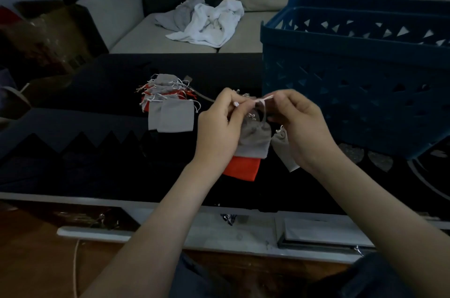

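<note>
A small grey drawstring pouch [255, 139] hangs between my hands above the dark table [97, 171]. My left hand [220, 127] pinches one white cord end of it, and my right hand [299, 124] pinches the other cord. Under the pouch lies an orange pouch [242, 168]. Another grey pouch [283, 149] shows below my right hand; whether that hand holds it I cannot tell. A pile of grey and orange pouches [168, 105] with white cords lies on the table to the left of my hands.
A big blue plastic basket [353, 83] stands on the table at the right, close behind my right hand. White and grey cloths [207, 20] lie on the sofa beyond. A brown paper bag [48, 34] stands far left. A shelf with papers [323, 232] runs below the table edge.
</note>
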The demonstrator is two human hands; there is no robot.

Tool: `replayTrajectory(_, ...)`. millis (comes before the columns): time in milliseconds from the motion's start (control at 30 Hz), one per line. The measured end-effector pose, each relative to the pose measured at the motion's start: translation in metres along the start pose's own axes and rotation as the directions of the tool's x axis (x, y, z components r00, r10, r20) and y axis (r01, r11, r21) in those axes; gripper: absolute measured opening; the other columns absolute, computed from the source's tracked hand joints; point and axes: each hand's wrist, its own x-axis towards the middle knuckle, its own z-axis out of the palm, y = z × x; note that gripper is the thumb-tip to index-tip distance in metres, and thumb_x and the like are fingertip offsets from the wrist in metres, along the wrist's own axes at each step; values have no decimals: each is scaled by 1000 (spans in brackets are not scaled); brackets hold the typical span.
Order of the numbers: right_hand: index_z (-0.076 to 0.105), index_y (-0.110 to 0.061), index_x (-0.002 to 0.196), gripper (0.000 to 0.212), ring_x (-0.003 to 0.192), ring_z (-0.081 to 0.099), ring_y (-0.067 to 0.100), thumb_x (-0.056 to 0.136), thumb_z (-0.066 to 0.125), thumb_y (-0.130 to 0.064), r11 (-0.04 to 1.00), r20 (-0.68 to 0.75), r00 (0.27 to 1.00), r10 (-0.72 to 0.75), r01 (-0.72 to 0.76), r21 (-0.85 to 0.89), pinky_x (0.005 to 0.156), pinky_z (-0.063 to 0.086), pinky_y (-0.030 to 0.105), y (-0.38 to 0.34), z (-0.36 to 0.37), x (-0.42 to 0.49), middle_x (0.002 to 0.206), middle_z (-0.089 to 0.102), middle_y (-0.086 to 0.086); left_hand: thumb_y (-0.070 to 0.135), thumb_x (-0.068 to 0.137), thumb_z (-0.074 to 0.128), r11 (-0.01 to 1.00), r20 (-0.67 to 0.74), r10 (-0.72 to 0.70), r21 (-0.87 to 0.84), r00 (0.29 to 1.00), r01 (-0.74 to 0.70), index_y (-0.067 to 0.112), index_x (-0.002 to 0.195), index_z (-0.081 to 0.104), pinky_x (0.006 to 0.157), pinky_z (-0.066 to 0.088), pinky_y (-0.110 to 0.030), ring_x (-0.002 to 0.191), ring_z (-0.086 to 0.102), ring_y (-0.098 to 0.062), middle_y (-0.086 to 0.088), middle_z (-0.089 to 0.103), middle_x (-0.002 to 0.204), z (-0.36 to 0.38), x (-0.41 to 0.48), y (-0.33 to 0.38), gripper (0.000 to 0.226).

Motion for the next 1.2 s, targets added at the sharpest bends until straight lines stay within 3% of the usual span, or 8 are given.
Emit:
replayTrajectory(167, 56, -11, 86, 25, 93, 68, 15, 100, 36, -14, 922, -25, 999, 21, -10, 387, 90, 53, 31, -11, -10, 8, 85, 73, 2, 23, 95, 55, 978, 20, -206, 31, 978, 206, 14, 83, 56, 77, 53, -43, 79, 64, -18, -6, 68, 85, -2, 3, -9, 15)
replayTrajectory(267, 51, -9, 83, 27, 64, 65, 14, 101, 31, -10, 832, -17, 999, 45, -28, 555, 72, 56, 27, -18, -15, 11, 57, 59, 0, 20, 96, 52, 953, 8, -301, 40, 954, 300, 22, 79, 53, 75, 53, -35, 78, 63, -9, 2, 69, 83, -4, 7, -14, 17)
replayTrajectory(433, 47, -11, 79, 29, 42, 31, 8, 102, 30, -10, 949, -36, 997, 71, -56, 311, 46, 34, 19, -15, -26, 19, 50, 42, -3, 17, 98, 49, 937, -17, -333, 107, 943, 333, 20, 78, 52, 70, 44, -21, 71, 58, -2, 12, 65, 70, -5, 8, -13, 20)
replayTrajectory(600, 60, -15, 99, 12, 54, 41, 8, 96, 50, -8, 934, 156, 988, -10, 65, -350, 50, 32, 16, -14, -29, 11, 63, 53, -3, 19, 98, 50, 936, 102, -342, -53, 934, 348, 18, 80, 54, 59, 42, -17, 54, 54, 2, 9, 62, 59, -8, 8, -6, 19)
replayTrajectory(700, 64, -12, 99, 11, 53, 48, -4, 90, 59, -7, 848, 220, 975, 41, 83, -524, 53, 37, 9, -11, -21, 6, 62, 56, -11, 14, 98, 49, 910, 179, -281, -261, 943, 321, 15, 80, 53, 51, 39, -12, 50, 50, 0, 8, 63, 58, -9, 7, 5, 19)
replayTrajectory(933, 61, 4, 94, 8, 51, 51, -7, 91, 55, 0, 864, 307, 948, 82, 85, -495, 53, 38, 6, -11, -10, -3, 54, 57, -15, 5, 96, 49, 820, 283, -188, -481, 940, 309, 13, 98, 55, 53, 40, -12, 56, 50, -1, -2, 72, 93, -2, 3, 11, 10)
replayTrajectory(1033, 58, 0, 88, 6, 49, 48, -4, 91, 54, -1, 917, 314, 944, 98, 37, -397, 51, 36, 7, -13, -10, -5, 52, 54, -15, -1, 95, 49, 870, 301, -156, -410, 941, 275, 15, 109, 53, 70, 48, -14, 85, 65, -3, -2, 69, 109, -5, 5, 3, 22)
replayTrajectory(1200, 63, -8, 86, 5, 49, 42, 0, 85, 60, -12, 955, 303, 951, 68, 26, -295, 50, 34, 12, -13, -12, -3, 60, 51, -5, 8, 91, 59, 954, 303, -126, -224, 945, 199, 19, 89, 65, 79, 50, -20, 86, 64, -6, 4, 67, 86, -7, 6, -3, 13)
